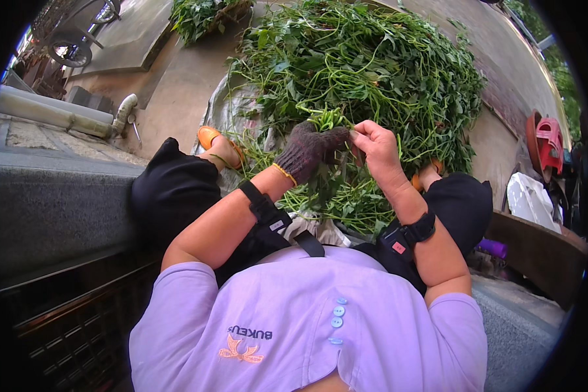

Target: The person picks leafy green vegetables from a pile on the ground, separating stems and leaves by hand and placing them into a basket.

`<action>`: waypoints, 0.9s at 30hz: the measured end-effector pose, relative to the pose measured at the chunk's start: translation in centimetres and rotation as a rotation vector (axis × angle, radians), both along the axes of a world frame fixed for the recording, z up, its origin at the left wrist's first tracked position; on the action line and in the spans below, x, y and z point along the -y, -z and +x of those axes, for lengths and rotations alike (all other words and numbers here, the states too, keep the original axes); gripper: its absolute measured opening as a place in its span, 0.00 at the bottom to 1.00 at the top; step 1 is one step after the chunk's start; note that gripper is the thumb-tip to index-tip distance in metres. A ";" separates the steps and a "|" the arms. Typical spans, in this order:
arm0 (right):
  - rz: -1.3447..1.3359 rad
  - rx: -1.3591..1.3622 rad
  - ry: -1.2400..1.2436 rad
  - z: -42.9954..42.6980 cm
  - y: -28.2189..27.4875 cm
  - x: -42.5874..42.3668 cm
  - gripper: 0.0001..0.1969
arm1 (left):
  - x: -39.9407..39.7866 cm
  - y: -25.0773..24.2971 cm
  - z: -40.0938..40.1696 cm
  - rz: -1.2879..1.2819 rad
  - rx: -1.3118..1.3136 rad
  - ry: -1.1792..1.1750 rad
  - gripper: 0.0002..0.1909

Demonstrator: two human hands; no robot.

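My left hand point(311, 149), in a dark knitted glove with a yellow cuff edge, is closed around a bundle of green leafy stems point(329, 119). The stem ends stick up above the fist, and leaves hang below it. My right hand point(376, 147), ungloved, is beside it, thumb and forefinger pinched together at the glove's right side; a thin stem seems to run at the fingertips, though what they pinch is too small to tell. Beyond both hands lies a large heap of leafy green vines point(362, 63). More cut stems point(343, 201) lie between my legs, below the hands.
A grey-white plastic sheet point(218, 108) lies partly under the heap. Another leafy pile point(201, 19) is at the upper left. A stone ledge point(63, 196) and pale pipe point(54, 110) are at left. Pink plastic sandals point(550, 142) and a white object point(529, 201) are at right.
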State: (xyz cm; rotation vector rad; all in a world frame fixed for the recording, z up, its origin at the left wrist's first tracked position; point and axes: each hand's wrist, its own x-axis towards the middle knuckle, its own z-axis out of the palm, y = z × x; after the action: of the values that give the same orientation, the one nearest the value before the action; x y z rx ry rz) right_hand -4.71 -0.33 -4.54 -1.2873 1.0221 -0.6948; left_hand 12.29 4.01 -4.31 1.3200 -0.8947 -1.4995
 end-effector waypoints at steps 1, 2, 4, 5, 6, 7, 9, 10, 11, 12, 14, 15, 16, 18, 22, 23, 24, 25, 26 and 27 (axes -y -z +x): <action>0.005 -0.016 -0.002 0.0 -0.1 0.1 0.06 | 0.1 0.4 0.2 0.000 -0.001 -0.003 0.14; 0.021 0.010 -0.011 0.1 -0.3 0.0 0.07 | 0.1 0.7 0.6 0.036 0.083 0.009 0.13; 0.006 -0.044 -0.017 0.0 -0.6 0.0 0.07 | 0.4 1.0 1.0 0.129 0.237 0.011 0.12; -0.009 -0.098 -0.022 -0.2 -0.7 0.0 0.07 | 0.5 1.6 2.0 0.130 0.236 0.009 0.12; -0.103 -0.157 -0.017 -0.8 -0.7 0.4 0.08 | 0.6 2.5 3.6 0.033 0.323 0.061 0.12; -0.194 -0.218 -0.004 -1.9 -0.6 1.2 0.08 | 0.6 0.9 3.6 0.082 0.261 0.006 0.13; -0.227 -0.263 0.215 -3.8 -0.5 3.2 0.09 | 0.7 1.6 5.7 -0.045 0.263 0.007 0.12; -0.140 -0.181 0.253 -5.0 -0.8 4.4 0.09 | 1.0 1.4 6.7 -0.222 0.317 0.067 0.10; -0.054 -0.098 0.290 -5.8 -1.0 5.1 0.09 | 1.0 1.6 6.6 0.168 -0.006 -0.017 0.09; -0.021 -0.056 0.266 -5.2 -1.8 4.8 0.09 | 0.8 1.2 5.2 0.169 -0.007 -0.014 0.09; 0.040 -0.038 0.126 -2.5 -2.5 3.0 0.07 | 0.5 0.9 1.6 0.015 -0.312 -0.094 0.10; 0.069 0.000 0.063 -1.2 -2.3 2.1 0.07 | 0.4 2.3 1.2 -0.003 -0.263 0.015 0.11; 0.052 0.028 0.034 -0.8 -1.1 1.7 0.06 | 0.3 2.0 0.3 -0.012 -0.151 0.071 0.11; -0.005 0.029 0.009 -0.3 0.2 1.1 0.06 | -0.4 1.7 -0.6 -0.023 -0.041 0.128 0.12; 0.000 0.039 -0.014 0.0 1.2 1.5 0.06 | -0.9 1.1 -0.6 0.224 -0.313 0.055 0.12; 0.000 0.037 -0.011 -0.1 1.3 1.5 0.06 | -0.8 0.7 -0.4 0.283 -0.217 0.079 0.13; -0.013 -0.025 -0.054 0.0 0.9 1.5 0.06 | -0.7 0.3 -0.1 0.245 -0.132 0.103 0.15; -0.026 -0.087 -0.098 0.1 0.5 1.4 0.06 | -0.4 0.7 0.3 0.245 -0.133 0.103 0.15; -0.058 -0.154 -0.096 0.2 0.1 1.0 0.07 | 0.1 1.4 0.9 0.250 0.004 0.036 0.14; -0.061 -0.156 -0.094 -0.2 -0.4 1.2 0.07 | 0.6 1.8 1.6 0.252 0.141 -0.028 0.14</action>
State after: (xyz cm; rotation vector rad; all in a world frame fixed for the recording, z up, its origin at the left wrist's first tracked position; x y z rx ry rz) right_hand -4.93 -1.57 -4.15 -1.4511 1.0654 -0.5644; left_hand 13.85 3.40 -6.07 1.6316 -0.7896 -1.5500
